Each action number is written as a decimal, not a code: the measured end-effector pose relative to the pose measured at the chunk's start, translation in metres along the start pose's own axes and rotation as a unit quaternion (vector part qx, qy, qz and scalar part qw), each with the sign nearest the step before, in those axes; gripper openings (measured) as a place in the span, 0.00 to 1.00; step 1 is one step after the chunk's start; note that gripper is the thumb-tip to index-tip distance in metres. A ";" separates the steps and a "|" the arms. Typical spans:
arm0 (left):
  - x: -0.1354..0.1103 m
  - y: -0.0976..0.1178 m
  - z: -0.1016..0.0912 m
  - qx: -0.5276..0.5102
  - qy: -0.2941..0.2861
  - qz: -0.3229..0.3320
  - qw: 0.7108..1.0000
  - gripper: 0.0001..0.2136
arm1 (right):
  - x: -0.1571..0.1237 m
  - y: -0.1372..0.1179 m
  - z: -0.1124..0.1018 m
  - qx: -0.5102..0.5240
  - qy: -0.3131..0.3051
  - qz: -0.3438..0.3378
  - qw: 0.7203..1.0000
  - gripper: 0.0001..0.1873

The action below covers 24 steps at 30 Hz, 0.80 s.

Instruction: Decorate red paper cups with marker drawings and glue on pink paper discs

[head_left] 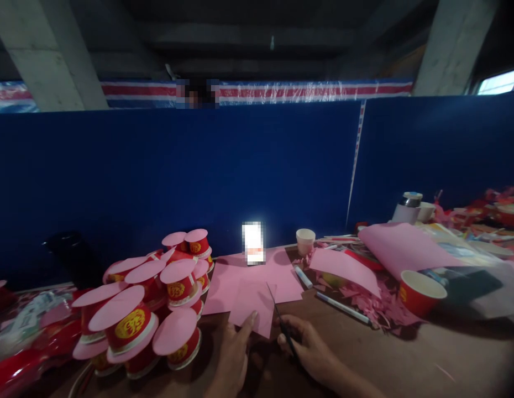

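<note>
My left hand [235, 354] grips the lower edge of a small pink paper sheet [251, 307], with a finger lying on top of it. In my right hand [309, 345] is a slim, black-handled pair of scissors [277, 315], its pointed blade reaching up beside the sheet's right edge. Its handle loops are hidden by the fingers. Under and behind the small sheet lie larger pink sheets [218, 290]. Left of my hands, red paper cups [128, 327] with gold print stand stacked upside down, pink discs [175, 331] on them.
A lit phone [253, 243] leans at the back against a blue partition [199, 166]. On the right are markers [343, 308], a white cup [305, 241], a red cup [423, 293], pink scraps [375, 304] and a thermos [407, 209]. A person's head shows beyond the partition.
</note>
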State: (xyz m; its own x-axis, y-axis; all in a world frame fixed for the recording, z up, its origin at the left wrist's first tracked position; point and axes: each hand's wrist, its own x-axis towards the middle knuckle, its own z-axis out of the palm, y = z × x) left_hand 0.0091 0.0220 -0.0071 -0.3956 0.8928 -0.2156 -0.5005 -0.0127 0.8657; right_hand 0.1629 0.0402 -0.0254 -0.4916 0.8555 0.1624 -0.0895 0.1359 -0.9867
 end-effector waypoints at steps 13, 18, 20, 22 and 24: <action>0.001 -0.001 -0.002 -0.002 -0.001 -0.017 1.000 0.20 | 0.000 0.003 0.000 -0.025 0.013 0.001 1.000 0.11; 0.001 -0.002 -0.002 -0.006 0.007 -0.019 1.000 0.23 | 0.000 0.001 0.001 -0.007 0.002 0.012 1.000 0.12; 0.002 -0.002 -0.003 0.003 0.015 -0.012 1.000 0.22 | 0.000 0.000 0.001 -0.007 0.000 0.009 1.000 0.12; 0.001 -0.002 -0.002 0.001 0.018 -0.004 1.000 0.21 | 0.000 -0.003 0.001 -0.005 -0.002 0.004 1.000 0.11; 0.001 -0.002 -0.002 -0.007 0.015 -0.002 1.000 0.21 | 0.000 -0.005 0.001 0.000 -0.009 0.005 1.000 0.11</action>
State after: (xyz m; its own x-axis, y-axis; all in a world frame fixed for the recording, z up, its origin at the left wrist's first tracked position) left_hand 0.0084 0.0222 -0.0099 -0.4165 0.8790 -0.2322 -0.5124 -0.0161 0.8586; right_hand 0.1623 0.0386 -0.0205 -0.5079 0.8478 0.1529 -0.0846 0.1275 -0.9882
